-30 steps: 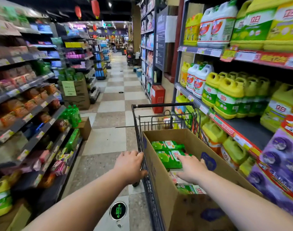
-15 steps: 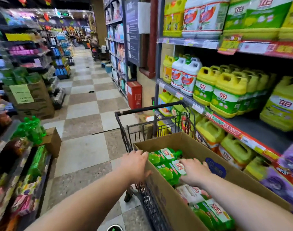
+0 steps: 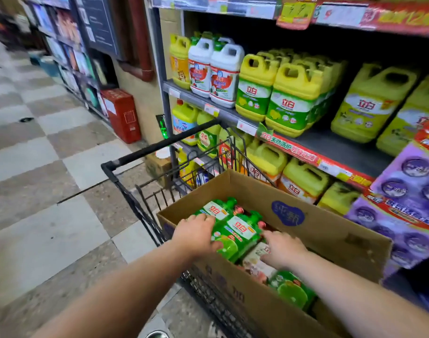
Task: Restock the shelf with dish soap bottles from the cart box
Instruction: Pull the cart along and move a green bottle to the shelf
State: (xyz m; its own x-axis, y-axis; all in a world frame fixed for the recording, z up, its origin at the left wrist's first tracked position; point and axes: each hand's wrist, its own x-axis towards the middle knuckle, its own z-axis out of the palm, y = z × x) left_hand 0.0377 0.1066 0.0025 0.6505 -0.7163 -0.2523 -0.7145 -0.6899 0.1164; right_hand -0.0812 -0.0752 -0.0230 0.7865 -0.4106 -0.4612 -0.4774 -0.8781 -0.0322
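Nearest, inside the brown cardboard box (image 3: 330, 230): left hand (image 3: 196, 234) curled round a green plastic dish soap bottle (image 3: 240, 231), fingers over its left edge, thumb pressed on its near face. Just beside it, right hand (image 3: 283, 250) spread and relaxed, resting on a pale-labelled bottle (image 3: 256, 261), gripping nothing. More green bottles (image 3: 291, 290) lying flat in the same box, one toward the near end, another (image 3: 217, 211) touching the gripped one on its far side. All dish soap from the box still inside it, none lifted clear.

Under and around the box, a black wire cart (image 3: 140, 156), its far rim bar beyond the cardboard, standing on the grey-and-white checkered tile floor (image 3: 50, 167) just beside the shelving.

To the right, stacked purple multipacks (image 3: 408, 203) at the frame edge. Past them, a grey metal shelf (image 3: 342, 147) edged with a red price strip, partly bare along its front. On that level, yellow handled jugs (image 3: 291, 98) with green labels, then white handled jugs (image 3: 224, 74) with red labels farther along. More yellow jugs on the level below, behind the cart.

Farther off, a red box (image 3: 122, 114) on the floor against the wall. Beyond that, a blurred aisle.
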